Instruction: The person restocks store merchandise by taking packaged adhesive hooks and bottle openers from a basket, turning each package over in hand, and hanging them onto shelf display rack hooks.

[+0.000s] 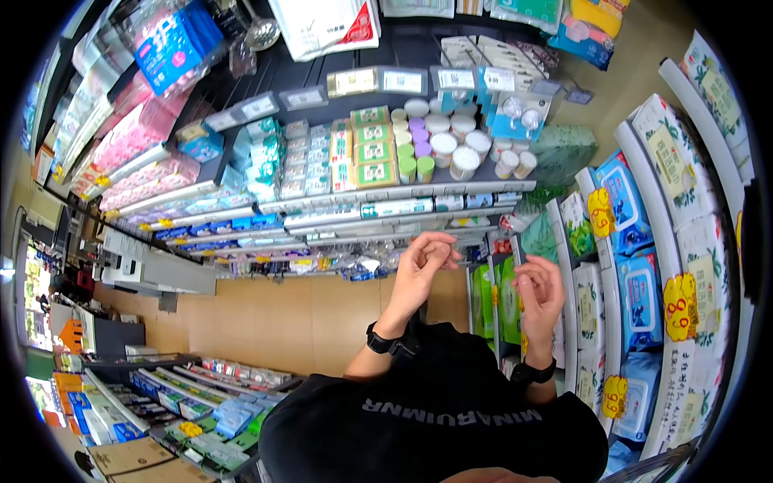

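My left hand (428, 262) is raised in front of my chest, fingers loosely bent, and I see nothing in it. To its right, my right hand (541, 294) is also up, its fingers half curled and apart, with no object visible in it. A black band sits on each wrist. Past my left hand is a shelf with white-lidded round tubs (465, 163), purple and green-lidded containers (423, 151) and green-and-tan boxes (375, 153). Nearest my right hand are green packs (507, 299) on a lower shelf. Neither hand visibly touches any goods.
Right-hand shelves hold blue wipes packs (640, 298) and white tissue packs (699, 282) with yellow price tags (680, 306). Pink packs (141, 133) fill the left shelving. A tan floor (266, 322) runs leftward, beside a low display (217, 427). A slotted ladle (262, 34) hangs above.
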Action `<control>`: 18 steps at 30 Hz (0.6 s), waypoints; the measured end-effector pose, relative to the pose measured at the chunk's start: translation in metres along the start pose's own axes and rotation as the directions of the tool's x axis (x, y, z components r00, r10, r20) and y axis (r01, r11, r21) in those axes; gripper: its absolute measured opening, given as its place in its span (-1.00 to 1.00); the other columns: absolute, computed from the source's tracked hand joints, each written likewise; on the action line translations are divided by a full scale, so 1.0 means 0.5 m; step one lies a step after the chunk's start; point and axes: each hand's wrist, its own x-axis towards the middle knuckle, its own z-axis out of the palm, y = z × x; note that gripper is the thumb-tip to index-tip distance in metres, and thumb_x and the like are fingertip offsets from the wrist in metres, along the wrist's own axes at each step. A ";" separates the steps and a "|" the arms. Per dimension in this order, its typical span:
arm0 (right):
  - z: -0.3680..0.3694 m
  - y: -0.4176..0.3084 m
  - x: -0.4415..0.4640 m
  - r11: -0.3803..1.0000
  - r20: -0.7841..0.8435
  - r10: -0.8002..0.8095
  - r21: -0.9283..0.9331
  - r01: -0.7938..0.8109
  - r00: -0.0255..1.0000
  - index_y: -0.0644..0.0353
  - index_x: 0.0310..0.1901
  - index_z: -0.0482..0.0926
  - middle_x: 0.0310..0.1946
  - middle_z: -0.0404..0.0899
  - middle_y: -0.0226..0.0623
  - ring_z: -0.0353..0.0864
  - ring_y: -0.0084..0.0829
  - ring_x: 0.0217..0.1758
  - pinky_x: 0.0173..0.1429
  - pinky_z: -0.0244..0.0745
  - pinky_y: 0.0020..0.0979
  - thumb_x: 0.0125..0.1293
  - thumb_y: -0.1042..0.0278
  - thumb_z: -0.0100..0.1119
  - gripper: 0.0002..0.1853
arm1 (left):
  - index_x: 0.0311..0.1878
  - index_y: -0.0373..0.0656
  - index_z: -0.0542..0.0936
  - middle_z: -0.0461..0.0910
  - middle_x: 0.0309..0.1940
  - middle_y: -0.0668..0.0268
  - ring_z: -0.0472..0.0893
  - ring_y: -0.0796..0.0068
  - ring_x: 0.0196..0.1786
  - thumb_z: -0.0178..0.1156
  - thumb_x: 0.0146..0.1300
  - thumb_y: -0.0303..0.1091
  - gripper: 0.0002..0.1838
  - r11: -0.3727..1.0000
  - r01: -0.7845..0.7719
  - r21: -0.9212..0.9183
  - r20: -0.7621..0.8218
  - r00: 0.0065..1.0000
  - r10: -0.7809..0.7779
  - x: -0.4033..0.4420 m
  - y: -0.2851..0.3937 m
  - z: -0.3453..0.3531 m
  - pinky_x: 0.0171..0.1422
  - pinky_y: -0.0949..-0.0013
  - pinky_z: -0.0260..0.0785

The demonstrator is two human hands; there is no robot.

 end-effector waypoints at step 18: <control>-0.024 -0.047 -0.248 0.999 -0.012 0.030 0.027 -0.030 0.999 0.35 0.18 0.43 -0.12 0.64 -0.20 0.62 -0.52 -0.16 -0.06 0.50 -0.50 0.41 0.53 0.14 -0.67 | 0.13 -0.24 0.53 0.68 -0.15 0.28 0.66 0.52 -0.09 0.14 0.49 -0.35 -0.75 0.994 0.017 0.103 0.022 1.000 -0.020 -0.270 0.005 0.038 0.01 0.44 0.42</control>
